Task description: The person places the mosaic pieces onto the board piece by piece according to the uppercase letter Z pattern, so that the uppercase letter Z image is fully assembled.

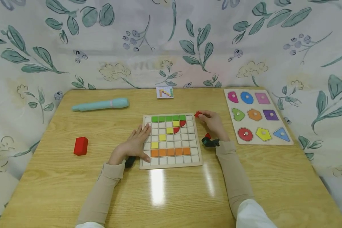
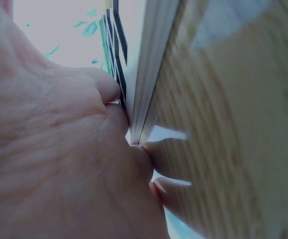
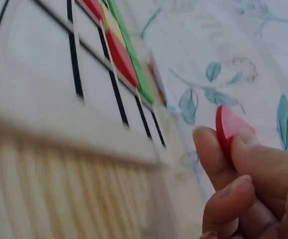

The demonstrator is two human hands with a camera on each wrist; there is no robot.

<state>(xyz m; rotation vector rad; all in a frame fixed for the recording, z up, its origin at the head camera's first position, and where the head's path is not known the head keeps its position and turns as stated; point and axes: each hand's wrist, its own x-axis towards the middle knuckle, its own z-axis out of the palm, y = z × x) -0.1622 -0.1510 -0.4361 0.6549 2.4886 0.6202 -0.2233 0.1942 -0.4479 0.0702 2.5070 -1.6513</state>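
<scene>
A square wooden grid board (image 1: 194, 158) lies mid-table, with a green row on top, an orange row lower down, a yellow diagonal and two red quarter-round pieces. My left hand (image 1: 133, 144) rests on the board's left edge with its fingers spread; the left wrist view shows its palm (image 2: 59, 149) close beside that edge. Just off the board's upper right corner, my right hand (image 1: 214, 123) pinches a red quarter-round piece (image 3: 228, 127) between thumb and fingertip. Another red piece (image 1: 207, 136) lies on the table by the right wrist, partly hidden by the black wrist camera (image 1: 209, 142).
A small pattern card (image 1: 165, 92) stands behind the board. To the right lies a shape puzzle board (image 1: 258, 139) with coloured knobbed pieces. A turquoise pen-like object (image 1: 101, 104) lies at the back left, and a red block (image 1: 81, 146) sits nearer the left side.
</scene>
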